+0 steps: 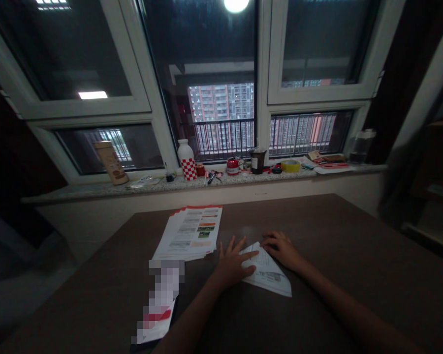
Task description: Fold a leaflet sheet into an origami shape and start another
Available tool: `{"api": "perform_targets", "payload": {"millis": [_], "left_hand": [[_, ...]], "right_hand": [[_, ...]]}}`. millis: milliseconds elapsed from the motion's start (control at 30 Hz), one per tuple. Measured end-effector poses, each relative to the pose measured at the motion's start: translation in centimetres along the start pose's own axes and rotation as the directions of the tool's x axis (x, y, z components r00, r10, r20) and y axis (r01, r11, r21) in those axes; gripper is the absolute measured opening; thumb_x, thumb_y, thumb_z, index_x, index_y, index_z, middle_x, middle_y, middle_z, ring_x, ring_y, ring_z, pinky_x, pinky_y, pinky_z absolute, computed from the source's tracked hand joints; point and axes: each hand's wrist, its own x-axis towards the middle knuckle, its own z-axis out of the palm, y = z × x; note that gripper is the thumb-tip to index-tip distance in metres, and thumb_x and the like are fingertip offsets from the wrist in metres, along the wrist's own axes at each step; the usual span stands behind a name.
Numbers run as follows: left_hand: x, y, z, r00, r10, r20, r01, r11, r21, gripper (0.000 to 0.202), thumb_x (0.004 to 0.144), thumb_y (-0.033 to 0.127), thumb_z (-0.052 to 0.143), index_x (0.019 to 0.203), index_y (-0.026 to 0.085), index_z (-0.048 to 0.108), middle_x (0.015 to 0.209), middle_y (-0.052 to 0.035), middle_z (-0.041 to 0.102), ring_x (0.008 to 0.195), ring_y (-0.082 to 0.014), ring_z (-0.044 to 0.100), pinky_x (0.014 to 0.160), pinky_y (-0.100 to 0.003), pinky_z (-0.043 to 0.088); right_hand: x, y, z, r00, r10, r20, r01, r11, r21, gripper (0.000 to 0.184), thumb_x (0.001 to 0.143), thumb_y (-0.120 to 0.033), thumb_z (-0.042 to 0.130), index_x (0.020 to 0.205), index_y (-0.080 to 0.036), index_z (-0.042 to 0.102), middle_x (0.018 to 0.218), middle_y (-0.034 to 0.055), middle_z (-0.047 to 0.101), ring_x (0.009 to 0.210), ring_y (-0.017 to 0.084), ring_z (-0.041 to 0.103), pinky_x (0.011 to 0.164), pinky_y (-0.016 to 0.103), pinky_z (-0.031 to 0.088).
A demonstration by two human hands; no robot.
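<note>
On the dark brown tabletop point(319, 255), a stack of printed leaflets point(187, 233) with red edges lies left of centre, and below it sits a blurred strip with a red mark point(157, 314), too pixelated to name. Just right of the stack, the left hand point(233, 263) lies flat and released, fingers spread, its fingertips on a folded printed sheet point(268, 270). The right hand point(280, 250) rests cupped over the sheet's upper end; whether it pinches the paper, I cannot tell. This looks like pressing a fold flat; the crease seems to call for firm, even pressure along its length.
</note>
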Motion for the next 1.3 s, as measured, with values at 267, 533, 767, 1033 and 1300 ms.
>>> {"api": "perform_targets", "payload": {"millis": [267, 533, 767, 1033, 1300], "left_hand": [[0.1, -0.3, 0.2, 1.0, 0.011, -0.008, -0.011, 1.0, 0.01, 0.053, 0.082, 0.059, 0.056, 0.132, 0.057, 0.038, 0.157, 0.0049, 0.018, 0.144, -0.0351, 0.007, 0.104, -0.072, 0.0], [0.3, -0.6, 0.9, 1.0, 0.022, -0.01, -0.021, 0.997, 0.068, 0.054, 0.084, 0.063, 0.05, 0.135, 0.057, 0.033, 0.158, 0.0027, 0.014, 0.144, -0.0358, 0.007, 0.103, -0.073, -0.001], [0.2, -0.5, 1.0, 1.0, 0.021, -0.001, -0.021, 0.993, 0.115, 0.055, 0.087, 0.065, 0.044, 0.138, 0.055, 0.029, 0.159, 0.0024, 0.005, 0.144, -0.0365, 0.007, 0.103, -0.073, -0.002], [0.1, -0.4, 0.8, 1.0, 0.02, -0.001, -0.02, 0.99, 0.137, 0.055, 0.087, 0.064, 0.043, 0.139, 0.054, 0.027, 0.159, 0.0014, 0.002, 0.144, -0.0361, 0.005, 0.102, -0.074, -0.001], [0.1, -0.4, 1.0, 1.0, 0.022, -0.011, -0.021, 0.993, 0.115, 0.054, 0.087, 0.066, 0.042, 0.138, 0.054, 0.028, 0.159, 0.0007, 0.001, 0.144, -0.035, 0.003, 0.102, -0.073, -0.002]], "right_hand": [[1.2, -0.8, 0.6, 0.999, 0.008, -0.05, -0.01, 1.0, -0.025, 0.017, 0.089, -0.036, 0.056, 0.094, -0.029, 0.071, 0.11, 0.0047, 0.059, 0.107, 0.024, 0.05, 0.089, 0.039, 0.036], [1.7, -0.3, 0.5, 1.0, 0.022, -0.013, -0.022, 1.0, 0.0, 0.013, 0.085, -0.035, 0.061, 0.091, -0.03, 0.072, 0.11, 0.004, 0.058, 0.106, 0.024, 0.05, 0.09, 0.04, 0.036], [1.2, 0.2, 0.0, 0.999, 0.02, 0.049, -0.02, 1.0, 0.004, 0.016, 0.083, -0.033, 0.064, 0.097, -0.035, 0.071, 0.116, 0.003, 0.057, 0.111, 0.025, 0.049, 0.094, 0.045, 0.034], [0.0, 0.4, -1.4, 0.986, 0.027, 0.162, -0.025, 1.0, -0.019, 0.029, 0.083, -0.043, 0.063, 0.111, -0.042, 0.066, 0.128, 0.0033, 0.052, 0.122, 0.03, 0.041, 0.099, 0.051, 0.028], [-1.2, 0.5, -2.6, 0.969, 0.012, 0.245, -0.011, 1.0, -0.004, 0.037, 0.08, -0.052, 0.063, 0.117, -0.045, 0.063, 0.137, 0.0018, 0.046, 0.126, 0.032, 0.036, 0.101, 0.052, 0.025]]}}
